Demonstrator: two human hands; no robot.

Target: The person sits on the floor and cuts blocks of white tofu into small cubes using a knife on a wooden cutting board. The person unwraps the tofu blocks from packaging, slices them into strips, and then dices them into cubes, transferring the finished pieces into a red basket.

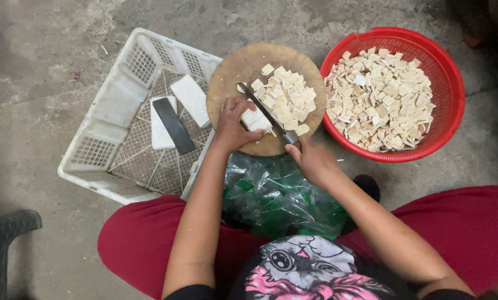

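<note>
A round wooden cutting board (243,64) sits in front of me with a heap of small pale tofu pieces (288,97) on its right half. My left hand (232,125) presses down on a white tofu block (254,118) at the board's near side. My right hand (310,158) grips the handle of a knife (263,108), whose dark blade runs up and left across the block. A ring is on my left hand.
A red round basket (446,72) at the right holds several cut tofu pieces. A white plastic crate (110,105) at the left holds two white slabs and a dark flat bar (174,126). A green plastic bag (276,194) lies between my knees. The floor is concrete.
</note>
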